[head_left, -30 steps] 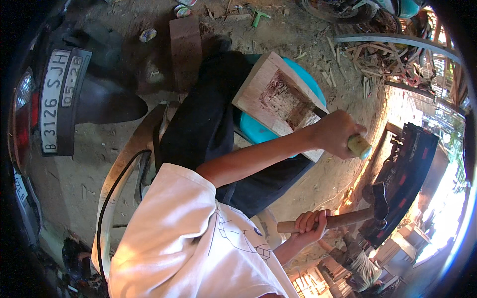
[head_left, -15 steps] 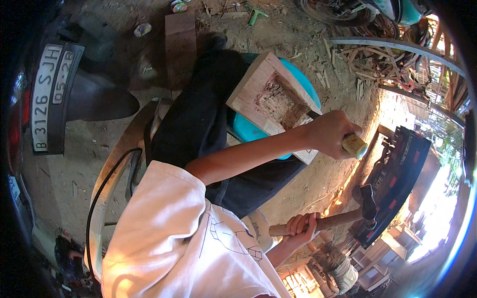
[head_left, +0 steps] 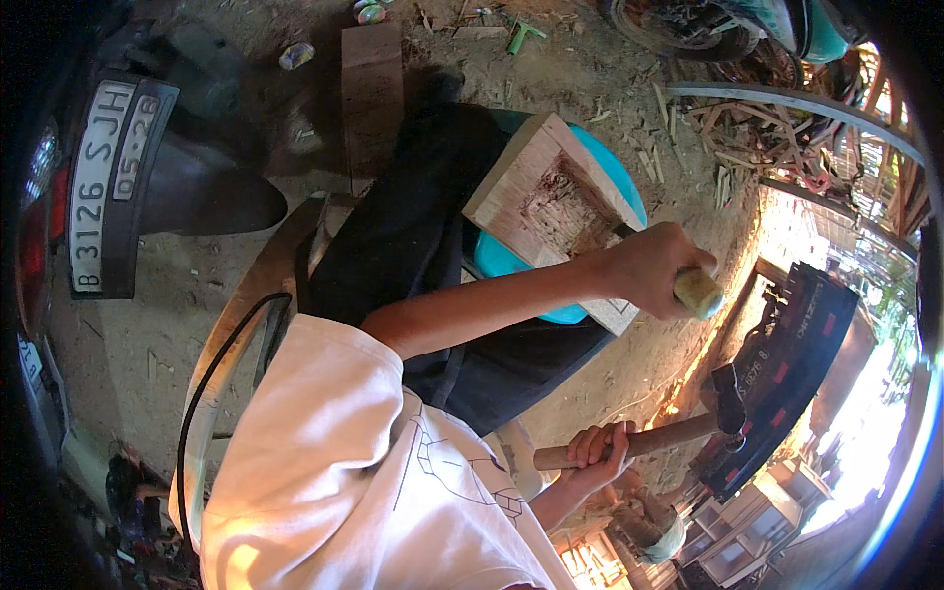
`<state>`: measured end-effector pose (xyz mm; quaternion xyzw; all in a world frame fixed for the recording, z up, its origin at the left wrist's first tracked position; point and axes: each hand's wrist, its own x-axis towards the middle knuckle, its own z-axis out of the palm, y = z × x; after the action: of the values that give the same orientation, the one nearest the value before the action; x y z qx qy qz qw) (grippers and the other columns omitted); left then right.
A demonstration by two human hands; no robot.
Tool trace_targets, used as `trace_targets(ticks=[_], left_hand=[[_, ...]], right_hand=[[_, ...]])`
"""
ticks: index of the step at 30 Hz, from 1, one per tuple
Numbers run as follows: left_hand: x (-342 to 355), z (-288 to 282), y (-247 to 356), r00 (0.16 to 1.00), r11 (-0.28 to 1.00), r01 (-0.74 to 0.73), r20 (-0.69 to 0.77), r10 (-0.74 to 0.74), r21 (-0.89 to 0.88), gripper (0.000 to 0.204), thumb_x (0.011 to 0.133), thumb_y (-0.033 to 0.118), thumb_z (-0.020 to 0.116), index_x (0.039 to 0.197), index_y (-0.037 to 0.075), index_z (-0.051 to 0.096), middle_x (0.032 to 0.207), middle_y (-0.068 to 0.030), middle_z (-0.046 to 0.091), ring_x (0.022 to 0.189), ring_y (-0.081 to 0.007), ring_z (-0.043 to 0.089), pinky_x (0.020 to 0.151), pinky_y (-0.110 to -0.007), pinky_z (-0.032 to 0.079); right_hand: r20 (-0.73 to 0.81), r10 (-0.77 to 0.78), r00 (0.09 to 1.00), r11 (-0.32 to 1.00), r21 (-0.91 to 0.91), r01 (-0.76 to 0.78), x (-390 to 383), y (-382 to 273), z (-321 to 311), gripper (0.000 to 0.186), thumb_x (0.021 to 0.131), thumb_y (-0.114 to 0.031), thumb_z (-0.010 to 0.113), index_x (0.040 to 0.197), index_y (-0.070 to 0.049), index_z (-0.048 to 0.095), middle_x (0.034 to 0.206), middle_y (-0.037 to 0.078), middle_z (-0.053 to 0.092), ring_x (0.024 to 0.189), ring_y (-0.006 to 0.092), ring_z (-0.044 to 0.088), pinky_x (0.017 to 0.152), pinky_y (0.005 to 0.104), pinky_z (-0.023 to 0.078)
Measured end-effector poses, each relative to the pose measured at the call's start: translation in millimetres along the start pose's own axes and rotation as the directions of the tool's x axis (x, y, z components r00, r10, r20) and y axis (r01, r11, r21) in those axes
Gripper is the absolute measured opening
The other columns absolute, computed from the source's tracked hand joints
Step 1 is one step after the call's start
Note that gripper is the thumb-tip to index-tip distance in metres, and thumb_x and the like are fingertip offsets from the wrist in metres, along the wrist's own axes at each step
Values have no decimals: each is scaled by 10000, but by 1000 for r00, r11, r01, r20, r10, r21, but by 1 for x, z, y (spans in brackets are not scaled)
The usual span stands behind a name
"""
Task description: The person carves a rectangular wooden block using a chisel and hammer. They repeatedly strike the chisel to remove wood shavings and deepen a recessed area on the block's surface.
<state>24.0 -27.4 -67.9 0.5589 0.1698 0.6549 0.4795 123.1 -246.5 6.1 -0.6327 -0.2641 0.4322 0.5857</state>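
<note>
My left hand (head_left: 669, 270) is closed round the yellowish handle of a chisel (head_left: 696, 289), whose dark blade reaches to the right end of the rough hollow in a wooden block (head_left: 509, 187). The block sits on a turquoise seat (head_left: 625, 177) beside my dark-trousered leg, and my left forearm crosses in front of its lower part. Lower right, my right hand (head_left: 600, 452) grips the wooden handle of a hammer (head_left: 669, 438), its dark head (head_left: 729, 403) held apart from the chisel.
A vehicle rear with mudguard (head_left: 202, 197) is at left, a motorbike (head_left: 747, 29) at top right, near scrap wood (head_left: 737, 138). A plank (head_left: 372, 108) lies on the dirt floor (head_left: 531, 74). A dark truck tailboard (head_left: 787, 364) stands right, with a co-worker (head_left: 649, 526) beyond.
The whole view has shifted slightly. My grips on chisel and hammer look much the same. The co-worker has changed posture and shows less from behind my right hand.
</note>
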Motion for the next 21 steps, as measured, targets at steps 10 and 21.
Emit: trace_targets(ticks=[10,21], left_hand=[[-6,-16,-5,997,993,57,-47,-62,-100,231,647,171,737,669,24,560,570,-88,540,535,-164,562,508,-317,416],[14,-34,-31,952,840,143,-158,-261,-524,157,820,20,518,680,60,460,591,22,445,490,-52,413,419,-232,328]], right_hand=[[19,47,999,998,35,-48,-5,1,10,197,918,-107,440,725,-99,400,424,-11,273,284,75,226,255,242,236],[50,70,996,997,22,-71,-6,-35,46,165,858,-52,560,739,-59,446,458,-8,383,329,72,336,307,244,264]])
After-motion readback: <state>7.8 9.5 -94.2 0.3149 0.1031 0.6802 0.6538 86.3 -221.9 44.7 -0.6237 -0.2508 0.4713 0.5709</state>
